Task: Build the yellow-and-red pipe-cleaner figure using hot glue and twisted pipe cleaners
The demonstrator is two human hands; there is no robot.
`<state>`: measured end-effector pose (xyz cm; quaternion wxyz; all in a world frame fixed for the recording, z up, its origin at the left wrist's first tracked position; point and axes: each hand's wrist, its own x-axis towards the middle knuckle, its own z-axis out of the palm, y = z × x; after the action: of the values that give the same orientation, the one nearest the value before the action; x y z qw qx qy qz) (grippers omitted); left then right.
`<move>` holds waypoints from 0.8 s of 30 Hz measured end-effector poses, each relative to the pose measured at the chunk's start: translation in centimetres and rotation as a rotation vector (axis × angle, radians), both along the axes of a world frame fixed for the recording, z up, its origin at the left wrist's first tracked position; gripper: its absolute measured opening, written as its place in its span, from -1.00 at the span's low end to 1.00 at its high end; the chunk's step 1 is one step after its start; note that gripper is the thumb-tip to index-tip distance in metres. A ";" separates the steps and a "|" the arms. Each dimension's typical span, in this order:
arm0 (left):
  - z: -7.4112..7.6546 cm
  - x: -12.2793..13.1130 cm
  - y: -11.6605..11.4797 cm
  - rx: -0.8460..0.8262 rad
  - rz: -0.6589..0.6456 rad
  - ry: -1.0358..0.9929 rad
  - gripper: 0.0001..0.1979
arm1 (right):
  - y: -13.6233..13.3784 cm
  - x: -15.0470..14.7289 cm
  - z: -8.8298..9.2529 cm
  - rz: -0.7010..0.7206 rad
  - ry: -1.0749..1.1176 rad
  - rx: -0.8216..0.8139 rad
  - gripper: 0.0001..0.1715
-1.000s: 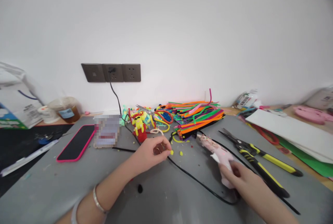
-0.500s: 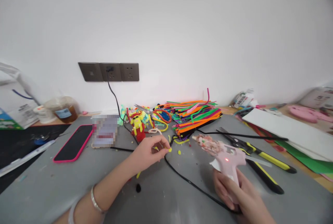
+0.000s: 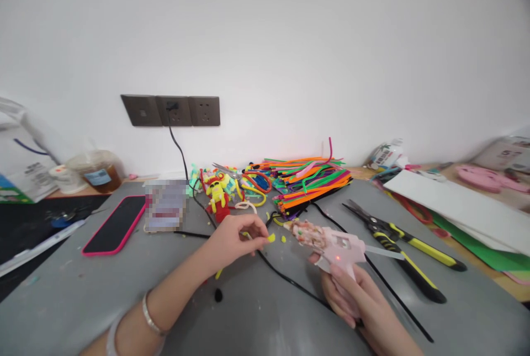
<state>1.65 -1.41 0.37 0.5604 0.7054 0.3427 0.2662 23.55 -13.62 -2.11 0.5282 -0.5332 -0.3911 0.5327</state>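
My left hand pinches a small yellow piece between thumb and fingertips, a little above the mat. My right hand is wrapped round the handle of a pink hot glue gun, whose red light is lit. A clear glue stick sticks out of its back, and its nozzle points left toward the yellow piece, apart from it. Another yellow bit lies on the mat between them. Behind my left hand stands a yellow and red pipe-cleaner figure, its lower part partly hidden.
Pipe cleaners are heaped against the wall. Yellow-black pliers lie at right, beside white sheets. A phone and a drink cup are at left. A black cord crosses the grey mat.
My right hand has brought the glue gun left and slightly up, closer to the yellow piece. My left hand stays nearly in place, still pinching. The cord at right has shifted.
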 end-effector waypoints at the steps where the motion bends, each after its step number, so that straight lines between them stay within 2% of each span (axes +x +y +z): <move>1: 0.0 0.0 0.0 0.002 -0.002 0.003 -0.88 | 0.0 0.0 0.0 -0.006 0.000 -0.005 -0.40; 5: -0.1 0.0 0.0 0.078 -0.033 0.011 -0.93 | 0.7 -0.6 -0.1 -0.089 -0.029 -0.014 -0.42; 9: -0.4 0.2 -0.3 0.282 -0.112 0.017 -0.97 | 1.7 -1.8 0.2 -0.192 -0.048 -0.002 -0.38; 12: -0.7 0.3 -0.7 0.408 -0.193 -0.011 -0.94 | 2.2 -2.9 0.4 -0.209 -0.064 0.018 -0.40; 15: -0.9 0.4 -1.2 0.486 -0.234 -0.035 -0.92 | 2.4 -3.6 0.5 -0.176 -0.108 0.023 -0.50; 18: -0.9 0.5 -1.3 0.543 -0.236 -0.046 -0.89 | 2.6 -3.7 0.5 -0.147 -0.142 0.012 -0.55; 21: -0.7 0.5 -1.2 0.587 -0.206 -0.055 -0.87 | 3.0 -3.5 0.5 -0.107 -0.165 0.006 -0.52; 24: -0.5 0.6 -1.2 0.553 -0.145 -0.055 -0.89 | 3.5 -3.4 0.7 -0.120 -0.173 0.016 -0.48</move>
<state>2.26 -2.60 -0.14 0.3735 0.8466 0.1907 0.3277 20.12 -10.08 -1.37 0.5275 -0.5956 -0.4069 0.4489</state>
